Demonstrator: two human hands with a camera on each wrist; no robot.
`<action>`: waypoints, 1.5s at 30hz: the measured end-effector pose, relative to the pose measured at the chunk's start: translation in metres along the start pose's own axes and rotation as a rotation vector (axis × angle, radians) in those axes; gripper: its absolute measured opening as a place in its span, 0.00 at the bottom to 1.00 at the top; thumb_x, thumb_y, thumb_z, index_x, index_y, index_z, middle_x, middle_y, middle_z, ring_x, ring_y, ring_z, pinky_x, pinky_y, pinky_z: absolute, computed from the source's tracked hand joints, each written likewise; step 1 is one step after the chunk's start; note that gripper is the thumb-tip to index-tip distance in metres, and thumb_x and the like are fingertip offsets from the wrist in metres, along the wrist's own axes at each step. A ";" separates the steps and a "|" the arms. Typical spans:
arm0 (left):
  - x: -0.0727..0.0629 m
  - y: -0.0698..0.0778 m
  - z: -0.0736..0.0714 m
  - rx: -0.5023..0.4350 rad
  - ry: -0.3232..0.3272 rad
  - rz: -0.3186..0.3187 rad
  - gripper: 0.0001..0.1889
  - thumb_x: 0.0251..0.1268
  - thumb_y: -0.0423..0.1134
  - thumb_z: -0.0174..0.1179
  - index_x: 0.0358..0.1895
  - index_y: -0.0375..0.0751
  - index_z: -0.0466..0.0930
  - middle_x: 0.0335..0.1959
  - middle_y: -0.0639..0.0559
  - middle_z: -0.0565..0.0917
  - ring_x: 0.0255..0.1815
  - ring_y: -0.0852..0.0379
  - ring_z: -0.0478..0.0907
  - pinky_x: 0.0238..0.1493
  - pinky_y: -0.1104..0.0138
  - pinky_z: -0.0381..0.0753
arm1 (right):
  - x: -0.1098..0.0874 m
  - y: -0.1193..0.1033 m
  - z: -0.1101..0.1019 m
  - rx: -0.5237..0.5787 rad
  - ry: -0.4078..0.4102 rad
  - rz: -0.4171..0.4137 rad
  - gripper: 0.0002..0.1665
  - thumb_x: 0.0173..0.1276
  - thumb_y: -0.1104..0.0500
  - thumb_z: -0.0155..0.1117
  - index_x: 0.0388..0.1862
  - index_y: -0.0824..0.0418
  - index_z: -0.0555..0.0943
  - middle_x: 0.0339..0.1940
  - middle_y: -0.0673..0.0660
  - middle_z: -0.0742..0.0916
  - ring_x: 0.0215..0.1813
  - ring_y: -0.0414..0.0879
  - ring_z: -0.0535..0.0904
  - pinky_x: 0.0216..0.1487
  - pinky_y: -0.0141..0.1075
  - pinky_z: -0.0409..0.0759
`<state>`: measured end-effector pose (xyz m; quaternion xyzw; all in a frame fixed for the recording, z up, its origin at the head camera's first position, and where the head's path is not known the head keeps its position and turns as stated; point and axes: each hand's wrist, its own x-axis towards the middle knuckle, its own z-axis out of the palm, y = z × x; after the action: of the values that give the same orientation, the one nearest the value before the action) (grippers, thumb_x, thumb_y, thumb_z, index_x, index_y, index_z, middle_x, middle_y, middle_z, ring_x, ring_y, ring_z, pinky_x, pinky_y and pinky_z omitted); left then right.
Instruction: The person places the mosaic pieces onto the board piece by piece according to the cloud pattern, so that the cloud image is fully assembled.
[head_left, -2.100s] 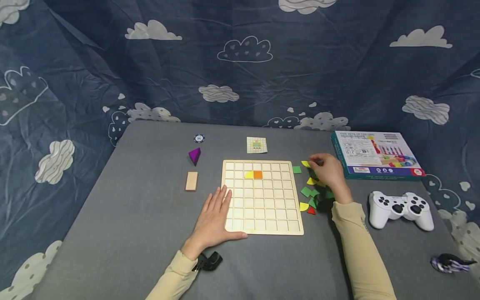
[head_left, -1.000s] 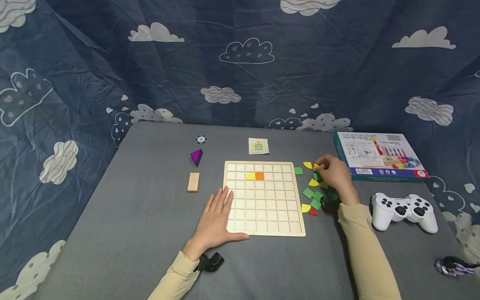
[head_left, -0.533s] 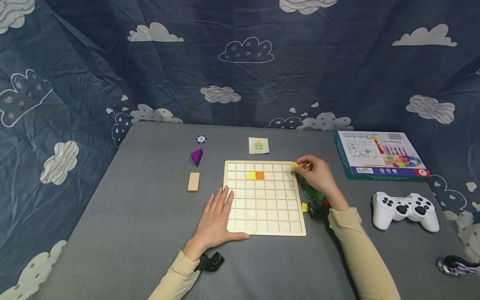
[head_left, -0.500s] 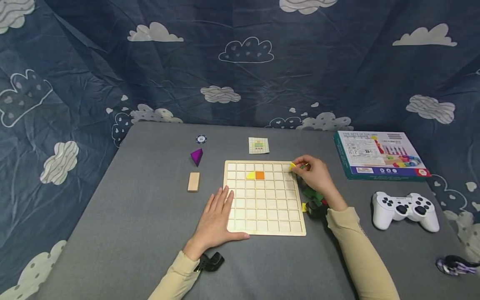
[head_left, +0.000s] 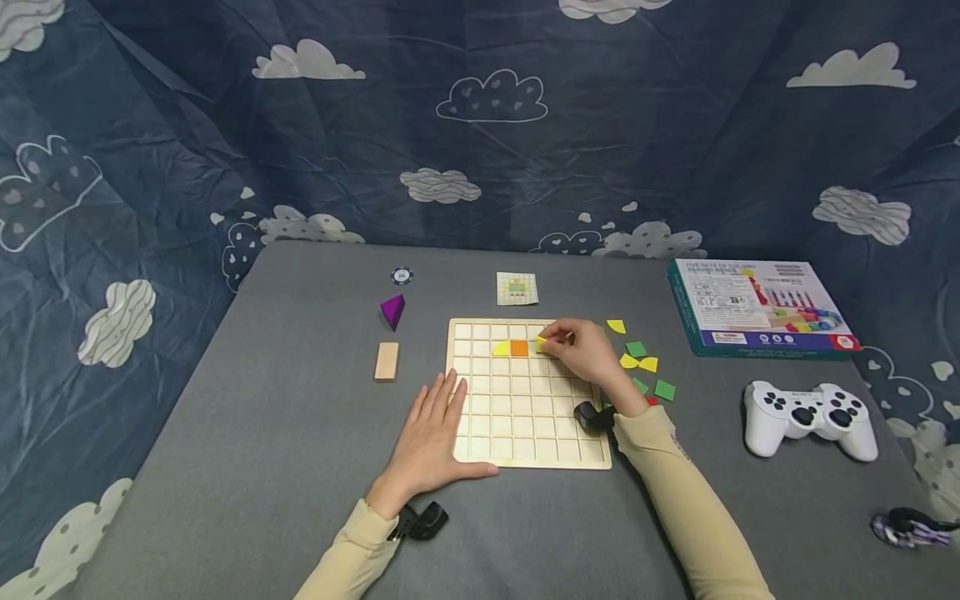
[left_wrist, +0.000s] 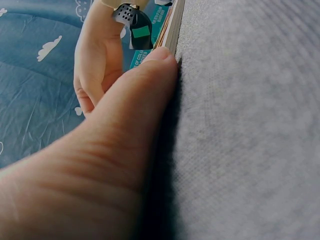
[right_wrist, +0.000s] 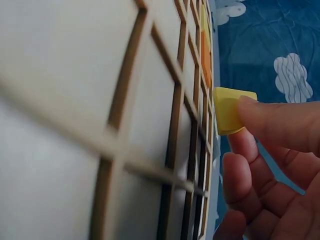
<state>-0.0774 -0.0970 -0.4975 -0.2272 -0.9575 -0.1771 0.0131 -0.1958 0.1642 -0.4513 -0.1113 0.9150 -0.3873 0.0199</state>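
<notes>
1. One yellow piece (right_wrist: 228, 111) pinched between thumb and forefinger of the right hand (head_left: 585, 350). Looks like a proper fingertip hold, with the other fingers loosely curled below in the right wrist view. Outline partly covered by the thumb, so can't tell the full shape.
2. Held at the upper right part of the wooden grid board (head_left: 532, 462), to the right of an orange square tile (head_left: 519, 348) and roughly in line with its row. Touching the wood or just above it? Can't tell.
3. Left hand (head_left: 427, 433) down at the lower left corner of the board: fingers straight and a bit spread by the left edge, thumb stretched along the bottom edge. Wide, relaxed grip with nothing in it.
4. On the board, upper middle: a yellow quarter-round tile (head_left: 501, 350), just left of the orange one.
5. Right of the board: loose scatter of yellow wedges (head_left: 616, 326) and green squares (head_left: 664, 390), plus a sliver of red piece (head_left: 652, 401) by the sleeve.
6. Top centre of the table: small pattern card (head_left: 517, 288). Left of that, top to bottom: round chip (head_left: 402, 275), purple pyramid (head_left: 392, 312), wooden block (head_left: 386, 362).
7. Right side of the frame: flat printed box (head_left: 757, 304), white game controller (head_left: 810, 421) below, and something purple and black (head_left: 903, 528) near the lower right corner, can't tell what.
</notes>
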 end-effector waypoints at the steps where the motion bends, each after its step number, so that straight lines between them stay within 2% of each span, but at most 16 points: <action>1: 0.000 0.000 0.000 0.002 0.000 0.000 0.66 0.40 0.79 0.57 0.75 0.35 0.43 0.76 0.41 0.43 0.75 0.47 0.36 0.72 0.55 0.36 | 0.000 -0.001 0.001 -0.003 -0.005 0.005 0.06 0.62 0.61 0.68 0.38 0.62 0.85 0.29 0.54 0.85 0.26 0.47 0.72 0.28 0.38 0.69; 8: 0.000 0.000 0.001 -0.008 0.017 0.012 0.66 0.40 0.78 0.57 0.75 0.34 0.44 0.76 0.40 0.44 0.75 0.46 0.37 0.72 0.54 0.36 | 0.003 -0.008 0.005 -0.038 -0.038 0.041 0.06 0.63 0.61 0.67 0.37 0.61 0.86 0.29 0.53 0.85 0.31 0.47 0.78 0.34 0.40 0.74; 17: 0.000 -0.001 0.000 -0.004 0.026 0.014 0.66 0.40 0.78 0.58 0.75 0.33 0.45 0.76 0.40 0.45 0.75 0.46 0.38 0.72 0.54 0.37 | 0.006 -0.011 0.006 -0.155 -0.037 0.075 0.07 0.64 0.60 0.66 0.37 0.60 0.88 0.35 0.55 0.86 0.40 0.51 0.80 0.41 0.46 0.76; 25: -0.001 -0.001 0.000 0.000 0.032 0.017 0.66 0.40 0.78 0.58 0.74 0.33 0.46 0.75 0.39 0.46 0.75 0.45 0.39 0.72 0.53 0.39 | 0.007 -0.012 0.006 -0.160 -0.045 0.103 0.05 0.62 0.59 0.68 0.32 0.59 0.88 0.29 0.52 0.86 0.34 0.49 0.79 0.35 0.43 0.75; 31: 0.000 -0.001 0.000 0.003 0.029 0.018 0.66 0.40 0.78 0.58 0.75 0.33 0.45 0.76 0.39 0.46 0.75 0.45 0.39 0.71 0.53 0.40 | 0.004 -0.005 0.002 -0.126 -0.093 0.074 0.05 0.62 0.60 0.67 0.34 0.60 0.87 0.25 0.52 0.82 0.29 0.47 0.74 0.32 0.39 0.70; 37: 0.000 -0.001 0.000 0.005 0.012 0.004 0.66 0.40 0.78 0.57 0.75 0.34 0.44 0.76 0.40 0.44 0.75 0.47 0.38 0.72 0.55 0.38 | -0.007 0.004 -0.008 -0.084 -0.154 -0.020 0.11 0.64 0.62 0.65 0.44 0.64 0.86 0.30 0.53 0.82 0.31 0.47 0.72 0.33 0.39 0.69; 40: 0.000 -0.001 0.001 -0.001 0.017 0.009 0.66 0.40 0.78 0.57 0.75 0.34 0.44 0.76 0.40 0.45 0.75 0.46 0.38 0.72 0.54 0.38 | -0.016 0.009 -0.017 -0.069 -0.132 -0.031 0.12 0.65 0.62 0.65 0.45 0.65 0.85 0.30 0.54 0.81 0.30 0.48 0.70 0.31 0.39 0.68; 45: 0.000 -0.002 0.002 0.003 0.045 0.025 0.66 0.40 0.78 0.57 0.75 0.33 0.46 0.75 0.39 0.46 0.75 0.45 0.39 0.71 0.53 0.40 | -0.032 0.024 -0.037 -0.093 -0.005 0.039 0.12 0.66 0.60 0.64 0.44 0.65 0.84 0.29 0.57 0.81 0.27 0.48 0.69 0.26 0.38 0.66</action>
<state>-0.0779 -0.0979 -0.4999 -0.2349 -0.9544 -0.1807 0.0372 -0.1741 0.2133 -0.4448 -0.0953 0.9339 -0.3437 0.0248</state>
